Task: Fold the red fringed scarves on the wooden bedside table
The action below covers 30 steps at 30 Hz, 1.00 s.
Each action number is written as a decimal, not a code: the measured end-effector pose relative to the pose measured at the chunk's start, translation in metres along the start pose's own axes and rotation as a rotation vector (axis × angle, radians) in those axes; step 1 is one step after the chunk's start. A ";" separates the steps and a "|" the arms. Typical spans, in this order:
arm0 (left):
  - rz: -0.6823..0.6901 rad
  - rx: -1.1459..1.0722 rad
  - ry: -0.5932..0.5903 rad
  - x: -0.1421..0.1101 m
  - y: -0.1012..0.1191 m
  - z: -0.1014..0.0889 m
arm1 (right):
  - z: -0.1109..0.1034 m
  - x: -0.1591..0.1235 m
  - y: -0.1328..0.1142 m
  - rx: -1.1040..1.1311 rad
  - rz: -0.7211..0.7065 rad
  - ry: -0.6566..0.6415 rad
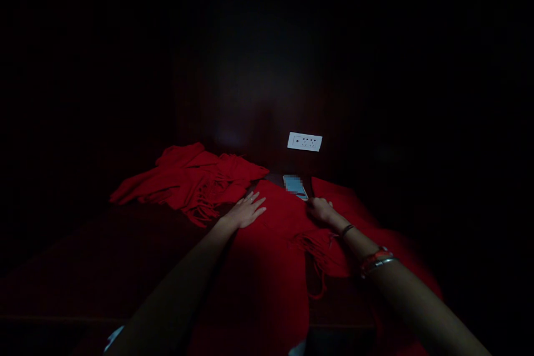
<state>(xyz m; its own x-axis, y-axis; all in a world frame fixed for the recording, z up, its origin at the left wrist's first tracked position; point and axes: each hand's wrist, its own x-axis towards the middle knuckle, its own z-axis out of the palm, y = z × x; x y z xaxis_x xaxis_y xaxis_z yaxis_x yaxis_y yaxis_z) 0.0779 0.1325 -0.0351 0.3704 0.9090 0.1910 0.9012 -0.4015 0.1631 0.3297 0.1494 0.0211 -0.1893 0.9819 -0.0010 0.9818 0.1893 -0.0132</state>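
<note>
A long red scarf [267, 267] runs from the far side of the dark table down toward me and over its near edge. My left hand [246, 211] lies on the scarf's left border, its fingers spread. At the scarf's right border my right hand [322, 209] is closed, with the cloth's edge pinched between its fingers; the fingertips are partly hidden. Fringe [315, 247] hangs in a tangle below that hand. Just beyond it lies a phone [295, 187] with a lit screen.
A crumpled red fringed scarf [187, 175] lies at the back left. More red cloth [346, 200] spreads under and past my right arm. A white socket plate [304, 142] is on the dark wall behind. The table's front edge [62, 319] crosses low; the surroundings are very dark.
</note>
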 end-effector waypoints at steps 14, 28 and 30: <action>-0.062 -0.012 -0.037 0.000 0.001 -0.001 | -0.016 -0.018 0.009 -0.078 -0.082 -0.134; -0.106 0.009 -0.390 0.000 0.011 -0.029 | -0.021 -0.007 0.027 0.021 -0.207 -0.043; -0.109 -0.007 -0.404 -0.002 0.012 -0.031 | -0.019 -0.013 0.025 -0.018 -0.145 -0.022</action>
<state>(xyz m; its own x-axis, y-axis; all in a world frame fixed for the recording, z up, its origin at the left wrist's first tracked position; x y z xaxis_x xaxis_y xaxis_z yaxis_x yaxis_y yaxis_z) 0.0809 0.1229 -0.0035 0.3327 0.9163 -0.2231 0.9390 -0.2999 0.1684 0.3571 0.1413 0.0397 -0.3294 0.9439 -0.0227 0.9441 0.3296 0.0036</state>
